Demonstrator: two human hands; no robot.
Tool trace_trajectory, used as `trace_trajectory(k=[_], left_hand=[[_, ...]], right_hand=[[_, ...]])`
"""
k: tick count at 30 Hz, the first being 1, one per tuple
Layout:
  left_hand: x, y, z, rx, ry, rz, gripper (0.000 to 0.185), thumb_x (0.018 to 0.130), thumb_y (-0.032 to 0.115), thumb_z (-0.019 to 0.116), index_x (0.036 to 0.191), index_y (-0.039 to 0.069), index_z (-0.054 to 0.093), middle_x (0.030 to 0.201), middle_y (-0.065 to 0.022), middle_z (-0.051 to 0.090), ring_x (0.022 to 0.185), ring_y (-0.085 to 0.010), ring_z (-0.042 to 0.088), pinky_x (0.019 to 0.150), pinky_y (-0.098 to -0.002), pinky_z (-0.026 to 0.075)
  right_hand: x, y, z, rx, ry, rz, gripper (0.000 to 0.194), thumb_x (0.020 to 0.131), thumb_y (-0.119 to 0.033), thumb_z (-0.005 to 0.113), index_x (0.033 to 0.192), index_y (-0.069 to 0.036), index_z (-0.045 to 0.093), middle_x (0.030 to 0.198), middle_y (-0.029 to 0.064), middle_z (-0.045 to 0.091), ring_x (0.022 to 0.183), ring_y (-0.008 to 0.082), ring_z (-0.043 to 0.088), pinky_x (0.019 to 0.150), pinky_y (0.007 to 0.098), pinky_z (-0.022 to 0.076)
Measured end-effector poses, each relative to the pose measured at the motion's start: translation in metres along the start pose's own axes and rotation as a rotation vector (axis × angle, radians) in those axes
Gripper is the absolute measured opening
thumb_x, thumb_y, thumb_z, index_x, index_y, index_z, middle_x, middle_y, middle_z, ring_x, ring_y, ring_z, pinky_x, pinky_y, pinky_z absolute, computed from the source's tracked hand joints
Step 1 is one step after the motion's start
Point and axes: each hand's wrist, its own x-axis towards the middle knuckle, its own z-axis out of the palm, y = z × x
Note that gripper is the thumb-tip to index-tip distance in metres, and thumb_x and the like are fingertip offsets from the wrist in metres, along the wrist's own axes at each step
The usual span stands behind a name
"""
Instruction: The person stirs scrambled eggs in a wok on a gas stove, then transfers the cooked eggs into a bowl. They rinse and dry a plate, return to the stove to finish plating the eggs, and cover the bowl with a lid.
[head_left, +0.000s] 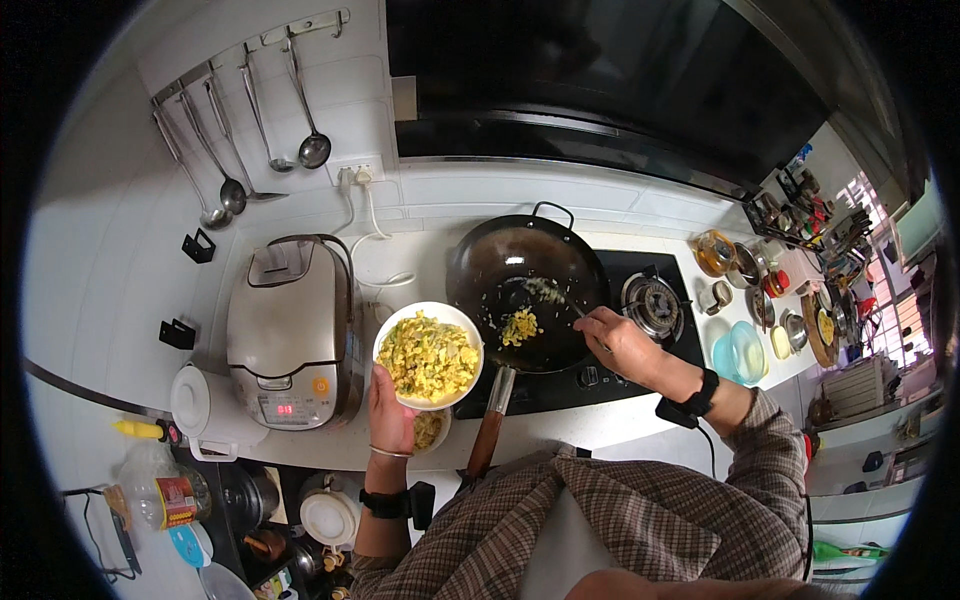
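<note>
My left hand (391, 412) holds the rim of a white plate (474, 330), just left of the wok. Scrambled egg with green bits (430, 356) is heaped on it. A dark wok (517, 251) with a wooden handle (486, 442) sits on the gas hob. My right hand (621, 343) grips the handle of a metal cooking utensil (555, 292), its food-covered head inside the wok. A small heap of egg (520, 327) and scattered bits lie in the wok. Under the plate, partly hidden, a bowl of pale food (430, 430) stands on the counter.
A rice cooker (289, 322) and a white jug (206, 405) stand at the left. Right of the wok is a bare gas burner (652, 304). Farther right are a blue plastic bowl (739, 352), jars and dishes. Ladles (314, 150) hang on the wall beside the range hood (585, 90).
</note>
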Motion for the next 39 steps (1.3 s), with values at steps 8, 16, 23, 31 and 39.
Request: trace_trajectory(k=[8, 16, 23, 31, 39], left_hand=[[-0.006, -0.005, 0.002, -0.001, 0.014, 0.045, 0.052, 0.103, 0.042, 0.033, 0.141, 0.006, 0.034, 0.137, -0.0118, 0.047, 0.121, -0.024, 0.054, 0.095, -0.0405, 0.051], [-0.037, -0.021, 0.024, 0.046, 0.177, 0.085, 0.054, 0.103, 0.043, 0.034, 0.142, 0.008, 0.032, 0.138, -0.0102, 0.046, 0.123, -0.0238, 0.051, 0.097, -0.0396, 0.049], [-0.053, -0.061, 0.062, -0.03, 0.146, 0.035, 0.056, 0.101, 0.049, 0.036, 0.143, 0.012, 0.033, 0.137, -0.0084, 0.048, 0.122, -0.025, 0.053, 0.092, -0.0391, 0.052], [-0.049, -0.111, 0.091, 0.083, 0.176, 0.055, 0.057, 0.101, 0.05, 0.035, 0.146, 0.014, 0.028, 0.138, -0.0087, 0.046, 0.121, -0.0239, 0.054, 0.087, -0.0403, 0.054], [-0.088, -0.138, 0.09, 0.173, 0.238, 0.043, 0.056, 0.102, 0.046, 0.033, 0.144, 0.009, 0.03, 0.138, -0.0103, 0.046, 0.122, -0.0248, 0.053, 0.09, -0.0383, 0.052]], right_hand=[[0.015, 0.008, 0.006, 0.075, -0.054, -0.244, 0.032, 0.08, 0.003, 0.061, 0.112, -0.002, 0.061, 0.114, 0.0175, 0.058, 0.098, 0.0347, 0.062, 0.083, 0.037, 0.0546], [-0.033, 0.036, -0.022, 0.095, -0.242, -0.457, 0.041, 0.069, 0.006, 0.064, 0.11, 0.0, 0.062, 0.114, 0.0193, 0.059, 0.101, 0.035, 0.062, 0.087, 0.0375, 0.0532], [-0.029, 0.067, -0.043, 0.362, 0.006, -0.368, 0.02, 0.086, 0.001, 0.059, 0.106, -0.001, 0.063, 0.106, 0.0147, 0.062, 0.095, 0.0329, 0.063, 0.08, 0.0369, 0.0548], [-0.042, 0.108, -0.053, 0.554, 0.149, -0.177, 0.016, 0.091, -0.002, 0.057, 0.104, 0.003, 0.065, 0.098, 0.0158, 0.065, 0.087, 0.0268, 0.067, 0.076, 0.0322, 0.0555], [-0.02, 0.12, -0.048, 0.399, 0.166, -0.289, 0.016, 0.087, -0.001, 0.06, 0.101, 0.005, 0.065, 0.097, 0.0173, 0.066, 0.088, 0.0326, 0.066, 0.076, 0.0356, 0.0542]])
